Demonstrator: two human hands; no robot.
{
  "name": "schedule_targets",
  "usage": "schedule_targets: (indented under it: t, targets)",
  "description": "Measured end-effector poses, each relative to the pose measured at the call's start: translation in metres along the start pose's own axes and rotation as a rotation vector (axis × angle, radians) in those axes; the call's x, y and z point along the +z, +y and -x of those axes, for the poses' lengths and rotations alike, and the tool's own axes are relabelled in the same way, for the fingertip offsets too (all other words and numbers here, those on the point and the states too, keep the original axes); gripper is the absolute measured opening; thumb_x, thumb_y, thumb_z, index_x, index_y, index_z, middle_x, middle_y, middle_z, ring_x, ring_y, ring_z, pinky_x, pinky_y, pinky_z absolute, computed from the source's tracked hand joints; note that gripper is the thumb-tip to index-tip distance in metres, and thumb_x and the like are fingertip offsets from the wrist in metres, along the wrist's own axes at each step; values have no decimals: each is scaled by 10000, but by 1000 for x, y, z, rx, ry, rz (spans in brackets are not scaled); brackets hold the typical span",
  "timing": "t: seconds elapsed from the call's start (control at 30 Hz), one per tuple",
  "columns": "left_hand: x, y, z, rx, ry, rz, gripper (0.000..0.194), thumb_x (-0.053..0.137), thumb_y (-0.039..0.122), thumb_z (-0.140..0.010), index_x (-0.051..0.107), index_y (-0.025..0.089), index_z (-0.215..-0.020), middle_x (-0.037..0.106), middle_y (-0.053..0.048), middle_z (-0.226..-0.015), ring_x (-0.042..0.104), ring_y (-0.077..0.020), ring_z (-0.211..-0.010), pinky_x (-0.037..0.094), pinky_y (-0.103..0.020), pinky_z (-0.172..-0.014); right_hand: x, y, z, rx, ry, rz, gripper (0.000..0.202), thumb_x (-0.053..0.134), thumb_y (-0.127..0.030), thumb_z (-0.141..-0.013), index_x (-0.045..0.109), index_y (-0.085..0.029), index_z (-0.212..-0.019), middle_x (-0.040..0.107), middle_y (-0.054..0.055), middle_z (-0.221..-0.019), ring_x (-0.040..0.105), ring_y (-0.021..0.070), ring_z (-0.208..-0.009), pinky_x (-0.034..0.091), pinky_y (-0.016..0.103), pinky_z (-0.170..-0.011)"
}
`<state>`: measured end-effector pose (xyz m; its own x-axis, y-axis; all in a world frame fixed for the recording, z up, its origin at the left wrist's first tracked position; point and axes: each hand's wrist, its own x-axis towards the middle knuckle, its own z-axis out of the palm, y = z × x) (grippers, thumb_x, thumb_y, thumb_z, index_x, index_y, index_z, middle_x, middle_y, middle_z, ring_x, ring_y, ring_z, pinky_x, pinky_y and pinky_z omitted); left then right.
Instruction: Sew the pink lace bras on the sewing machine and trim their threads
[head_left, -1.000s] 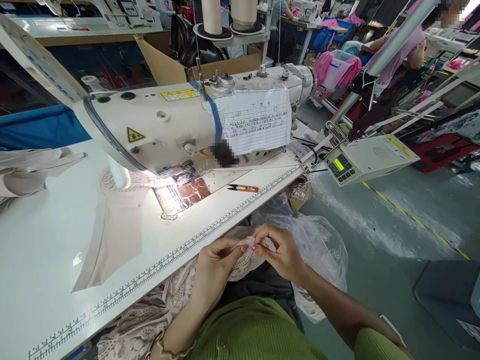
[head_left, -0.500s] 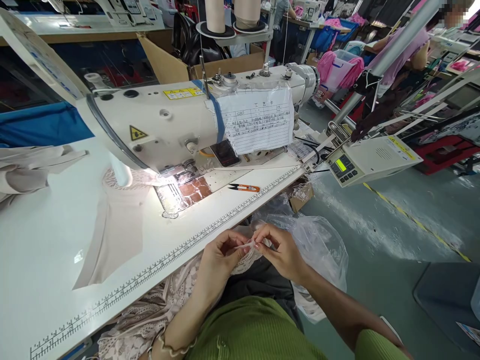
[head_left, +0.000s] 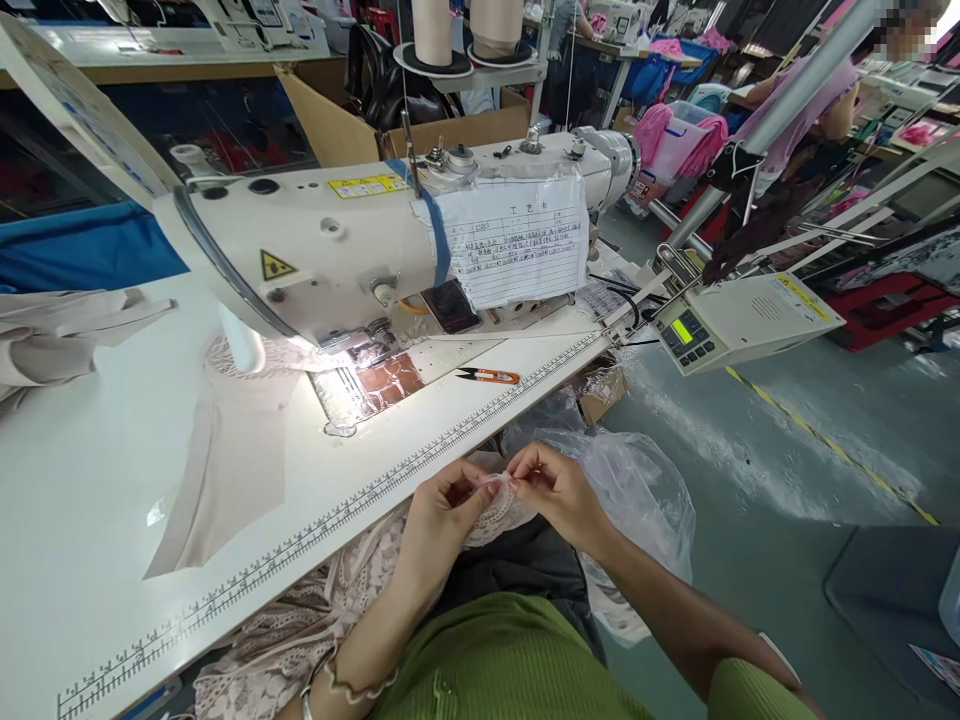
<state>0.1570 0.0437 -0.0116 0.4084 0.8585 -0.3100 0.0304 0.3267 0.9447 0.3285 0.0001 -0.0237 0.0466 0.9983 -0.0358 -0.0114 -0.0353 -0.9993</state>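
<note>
Over my lap, just off the table's front edge, both hands pinch the edge of a pale beige lace piece (head_left: 491, 522). My left hand (head_left: 442, 512) has thumb and fingertips closed on it. Close beside, my right hand (head_left: 559, 492) grips the same edge between thumb and forefinger. Part of the lace hangs below the fingers; the rest is hidden by the hands. A heap of beige lace fabric (head_left: 300, 630) lies under my left forearm. On the table, a plain beige fabric panel with a lace end (head_left: 232, 470) runs to the sewing machine (head_left: 315, 250).
Orange-handled thread snips (head_left: 489, 376) lie near the printed ruler (head_left: 330, 525) along the table edge. A clear plastic bag (head_left: 645, 500) hangs beyond my right hand. The control box (head_left: 742, 318) juts out at right. More beige fabric (head_left: 52, 345) sits at far left.
The fingers have shifted slightly along the lace edge. More of the lace's rounded edge now shows between the hands, where a thin stretched strip showed before.
</note>
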Motion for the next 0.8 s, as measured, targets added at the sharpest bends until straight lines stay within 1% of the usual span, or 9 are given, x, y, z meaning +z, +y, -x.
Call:
schedule_targets:
  t: [0.13, 0.33, 0.4, 0.47, 0.53, 0.6, 0.7, 0.8]
  targets:
    - [1, 3, 1, -12, 10, 9, 350, 763, 486, -725, 633, 161, -717, 441, 78, -501, 333, -62, -436, 277, -195, -413, 0, 0, 0, 2, 3, -43, 197, 714, -318, -851, 576, -204, -771, 640, 22, -842, 609, 135, -760, 504, 252, -705]
    - [1, 2, 1, -7, 48, -5, 309, 752, 455, -744, 710, 149, -757, 496, 57, -497, 366, -73, -432, 309, -211, -428, 2, 3, 0, 9, -5, -41, 162, 720, -335, -857, 641, -199, -820, 662, 42, -884, 636, 156, -817, 525, 272, -740]
    - [2, 0, 1, 9, 60, -7, 286, 756, 432, -744, 722, 148, -753, 567, 30, -545, 422, -85, -475, 355, -214, -470, 2, 3, -1, -1, -9, -50, 164, 726, -343, -855, 653, -200, -826, 672, 49, -905, 647, 166, -843, 534, 281, -749]
    - [2, -1, 1, 24, 57, -8, 269, 763, 412, -740, 731, 145, -752, 657, -13, -641, 520, -113, -571, 422, -222, -554, 3, 1, -1, -7, -11, -69, 170, 732, -349, -854, 655, -202, -821, 681, 52, -912, 658, 175, -868, 541, 289, -765]
    - [2, -3, 1, 40, 54, -9, 262, 768, 401, -733, 738, 141, -752, 711, -48, -727, 587, -146, -670, 464, -238, -636, 3, 0, -2, -4, -6, -81, 176, 731, -355, -858, 650, -205, -813, 688, 46, -893, 664, 175, -868, 544, 297, -783]
    - [2, -3, 2, 46, 51, -22, 256, 767, 394, -736, 745, 141, -762, 725, -61, -754, 607, -162, -710, 473, -247, -665, 3, 0, -2, 3, -6, -78, 178, 720, -361, -870, 645, -209, -814, 690, 41, -877, 666, 173, -853, 545, 304, -791]
    - [1, -1, 2, 45, 43, -26, 243, 765, 386, -741, 747, 145, -766, 728, -63, -765, 620, -171, -728, 479, -251, -672, 3, 1, -1, -5, -1, -58, 180, 709, -374, -880, 646, -214, -824, 682, 39, -873, 655, 169, -826, 536, 296, -758]
    - [2, 0, 3, 42, 57, -15, 246, 765, 391, -736, 741, 147, -750, 714, -50, -719, 586, -146, -653, 455, -235, -611, 4, 3, -1, -6, 34, -48, 201, 717, -389, -871, 625, -218, -821, 656, 25, -834, 623, 154, -766, 516, 277, -708]
